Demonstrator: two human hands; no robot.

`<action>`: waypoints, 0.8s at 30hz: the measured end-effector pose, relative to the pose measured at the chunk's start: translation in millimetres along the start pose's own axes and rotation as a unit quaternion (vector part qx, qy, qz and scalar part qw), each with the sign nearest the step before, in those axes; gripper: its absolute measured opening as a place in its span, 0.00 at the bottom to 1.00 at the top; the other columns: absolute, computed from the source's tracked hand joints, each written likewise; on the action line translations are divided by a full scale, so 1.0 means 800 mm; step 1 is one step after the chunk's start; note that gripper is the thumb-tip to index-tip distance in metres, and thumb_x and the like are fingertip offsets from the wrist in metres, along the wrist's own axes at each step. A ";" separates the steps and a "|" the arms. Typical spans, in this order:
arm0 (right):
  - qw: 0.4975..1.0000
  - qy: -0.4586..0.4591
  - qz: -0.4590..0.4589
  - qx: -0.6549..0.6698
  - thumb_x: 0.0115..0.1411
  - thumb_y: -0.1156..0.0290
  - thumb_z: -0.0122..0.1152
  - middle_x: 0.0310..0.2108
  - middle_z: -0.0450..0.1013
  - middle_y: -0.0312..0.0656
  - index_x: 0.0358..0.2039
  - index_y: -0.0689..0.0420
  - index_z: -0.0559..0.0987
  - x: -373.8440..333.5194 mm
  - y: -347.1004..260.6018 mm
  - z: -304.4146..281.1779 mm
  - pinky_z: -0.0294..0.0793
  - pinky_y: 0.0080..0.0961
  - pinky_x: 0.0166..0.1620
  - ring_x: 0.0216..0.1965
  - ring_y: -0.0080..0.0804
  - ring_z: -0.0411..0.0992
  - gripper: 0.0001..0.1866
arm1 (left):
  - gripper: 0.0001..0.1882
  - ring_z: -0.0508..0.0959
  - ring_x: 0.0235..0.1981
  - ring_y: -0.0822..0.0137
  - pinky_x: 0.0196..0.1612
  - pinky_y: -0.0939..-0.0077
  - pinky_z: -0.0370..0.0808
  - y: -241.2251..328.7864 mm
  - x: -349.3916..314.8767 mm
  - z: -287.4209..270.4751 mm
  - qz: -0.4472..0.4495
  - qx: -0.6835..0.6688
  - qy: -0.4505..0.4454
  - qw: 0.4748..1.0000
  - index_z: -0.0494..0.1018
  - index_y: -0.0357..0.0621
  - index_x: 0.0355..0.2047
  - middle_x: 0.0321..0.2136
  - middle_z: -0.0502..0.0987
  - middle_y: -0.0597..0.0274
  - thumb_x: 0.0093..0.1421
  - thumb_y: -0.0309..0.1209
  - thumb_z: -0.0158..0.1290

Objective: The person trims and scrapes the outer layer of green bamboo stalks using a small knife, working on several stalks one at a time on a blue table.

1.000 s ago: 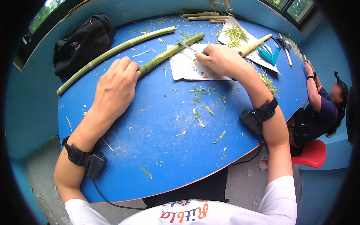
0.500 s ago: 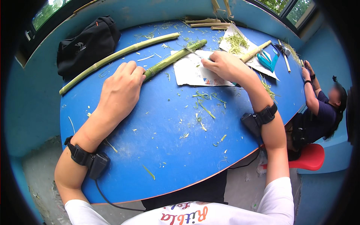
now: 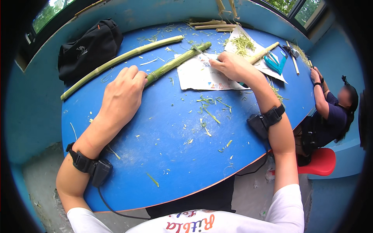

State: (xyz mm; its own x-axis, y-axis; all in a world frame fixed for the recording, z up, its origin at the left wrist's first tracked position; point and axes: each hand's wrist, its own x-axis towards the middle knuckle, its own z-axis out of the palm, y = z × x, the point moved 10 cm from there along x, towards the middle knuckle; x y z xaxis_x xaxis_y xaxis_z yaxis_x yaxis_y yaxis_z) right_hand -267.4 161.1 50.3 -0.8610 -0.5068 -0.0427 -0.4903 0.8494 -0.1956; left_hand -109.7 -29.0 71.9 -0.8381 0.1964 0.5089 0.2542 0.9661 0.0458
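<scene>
A green jointed stalk (image 3: 174,63), bamboo-like and partly scraped, slants away from me to the right across the table. My left hand (image 3: 123,89) is closed round its near end. My right hand (image 3: 236,66) grips a tool with a thin metal blade (image 3: 202,51) that lies across the stalk close to its far end. A bit of teal (image 3: 243,84) shows below my right wrist, perhaps the tool's handle; my hand hides the rest. Under the tool lies a white printed paper sheet (image 3: 191,77). A longer pale green stalk (image 3: 122,57) rests farther left.
Green shavings (image 3: 210,110) litter the blue table (image 3: 155,136). On the right, a teal-handled cutter (image 3: 275,63) lies near a peeled stick (image 3: 263,53) on more paper. A black bag (image 3: 91,48) stands at the back left. Another person (image 3: 330,112) works at the table's right end.
The blade has shifted slightly along the stalk near its far end. Both hands keep their grip. The whole view has moved a little.
</scene>
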 end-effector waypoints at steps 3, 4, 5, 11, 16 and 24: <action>1.000 -0.023 -0.011 -0.005 0.61 0.48 0.45 0.29 0.75 0.59 0.29 0.67 0.79 -0.010 -0.027 0.005 0.73 0.42 0.43 0.35 0.53 0.76 0.30 | 0.05 0.74 0.34 0.55 0.35 0.63 0.73 -0.008 -0.004 0.000 -0.001 0.010 0.004 1.000 0.72 0.38 0.34 0.29 0.69 0.55 0.60 0.27 0.50; 0.999 -0.028 -0.012 -0.012 0.61 0.49 0.45 0.29 0.75 0.59 0.30 0.67 0.79 -0.012 -0.028 0.007 0.73 0.42 0.43 0.35 0.53 0.75 0.30 | 0.05 0.74 0.34 0.55 0.35 0.63 0.73 -0.006 -0.005 0.001 0.002 0.008 0.008 1.000 0.72 0.38 0.34 0.29 0.69 0.55 0.60 0.26 0.50; 0.999 -0.020 -0.019 -0.020 0.61 0.49 0.45 0.30 0.76 0.59 0.30 0.67 0.79 -0.012 -0.031 0.005 0.73 0.42 0.43 0.35 0.52 0.76 0.29 | 0.05 0.74 0.34 0.55 0.35 0.63 0.73 -0.007 -0.005 0.002 0.003 0.005 0.007 1.000 0.72 0.38 0.34 0.29 0.69 0.55 0.60 0.26 0.50; 1.000 -0.007 -0.004 -0.002 0.63 0.48 0.45 0.26 0.74 0.58 0.31 0.68 0.78 0.006 -0.009 0.005 0.71 0.41 0.39 0.33 0.51 0.75 0.31 | 0.05 0.74 0.34 0.55 0.35 0.63 0.72 -0.008 -0.003 0.002 -0.003 0.014 0.002 1.000 0.72 0.37 0.34 0.29 0.69 0.55 0.60 0.26 0.50; 1.000 0.014 -0.001 0.001 0.62 0.48 0.46 0.24 0.74 0.59 0.28 0.69 0.78 0.011 0.008 -0.003 0.71 0.42 0.38 0.30 0.52 0.75 0.31 | 0.05 0.74 0.34 0.55 0.35 0.63 0.73 -0.006 -0.003 0.005 -0.003 0.010 -0.006 1.000 0.72 0.38 0.34 0.29 0.69 0.55 0.60 0.26 0.49; 0.999 -0.012 -0.023 -0.030 0.61 0.49 0.45 0.29 0.75 0.60 0.30 0.68 0.79 -0.006 -0.027 0.004 0.73 0.43 0.43 0.35 0.54 0.75 0.30 | 0.05 0.74 0.35 0.55 0.35 0.63 0.73 -0.013 -0.004 0.004 -0.010 0.016 -0.006 1.000 0.72 0.38 0.34 0.30 0.69 0.55 0.61 0.26 0.49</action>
State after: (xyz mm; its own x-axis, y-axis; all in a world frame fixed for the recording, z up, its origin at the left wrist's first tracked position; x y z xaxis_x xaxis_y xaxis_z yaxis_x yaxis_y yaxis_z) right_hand -252.5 144.6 51.7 -0.8342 -0.5482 -0.0595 -0.5369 0.8321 -0.1390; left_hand -111.4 -39.1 66.6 -0.8487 0.1788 0.4978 0.2222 0.9746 0.0289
